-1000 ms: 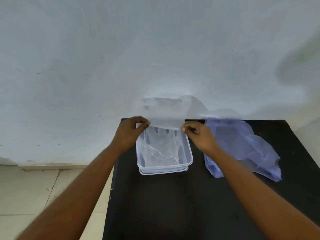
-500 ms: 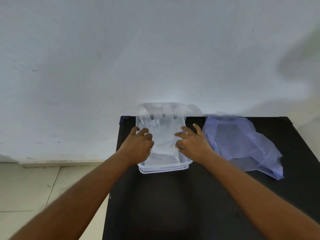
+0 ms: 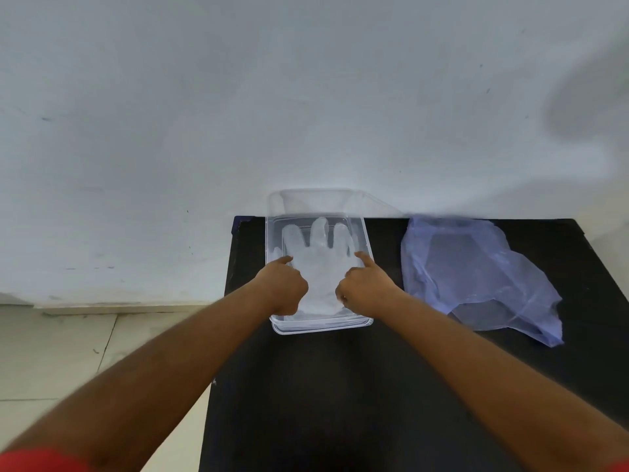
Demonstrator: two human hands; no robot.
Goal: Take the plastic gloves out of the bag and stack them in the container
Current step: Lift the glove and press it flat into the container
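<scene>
Glove (image 3: 318, 267) lying flat inside clear container (image 3: 368, 248), fingers toward far wall. Left hand (image 3: 284, 287) and right hand (image 3: 366, 287), curled with forefingers extended, grip nothing, apparently pressing it flat for stacking. Bag (image 3: 476, 277) lies right.

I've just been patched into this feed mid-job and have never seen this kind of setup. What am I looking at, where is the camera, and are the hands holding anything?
There is no machine here: a person is working with two bare hands, and the single camera sits on their head, looking forward and down, so the forearms reach in from the bottom of the picture. On the black table stands a clear plastic container against the pale wall. A translucent plastic glove lies flat inside it, fingers pointing away from the person. The left hand and the right hand are over the container, each with its index finger stretched out onto the glove's edges, pressing rather than gripping. Nothing is held. To the right lies a crumpled bluish plastic bag; I cannot tell what is left inside it.
</scene>
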